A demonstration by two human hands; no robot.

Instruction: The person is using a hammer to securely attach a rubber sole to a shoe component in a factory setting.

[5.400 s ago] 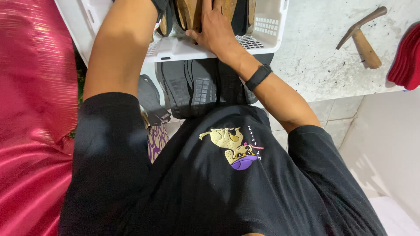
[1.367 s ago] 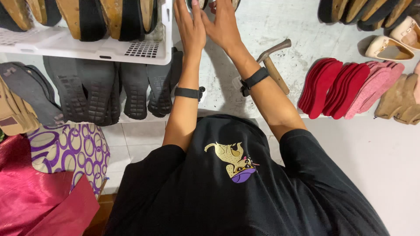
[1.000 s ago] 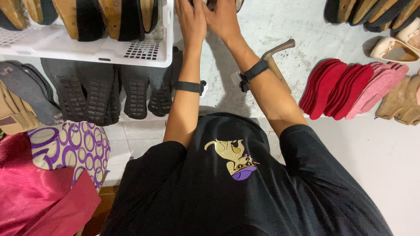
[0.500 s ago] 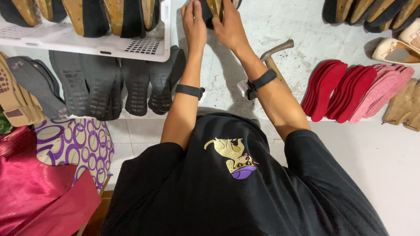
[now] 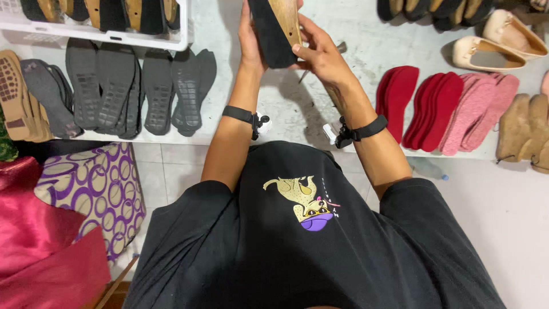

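Above grey worktop point(image 5: 366, 46), both hands point(image 5: 286, 48) clasp wedge sole point(image 5: 275, 26)

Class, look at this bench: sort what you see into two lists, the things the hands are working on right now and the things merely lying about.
In hand:
- shoe sole, black with a tan face, gripped by left hand and right hand

Lying about:
- dark grey outsoles
- red insoles
- pink insoles
- cream shoes
- white basket
- purple-patterned cloth

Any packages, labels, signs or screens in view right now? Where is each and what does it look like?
No packages, signs or screens show.
Printed graphic: on the chest of the black shirt, a yellow and purple cartoon figure.
White crate: top left on the bench, holding upright soles; no label visible on it.
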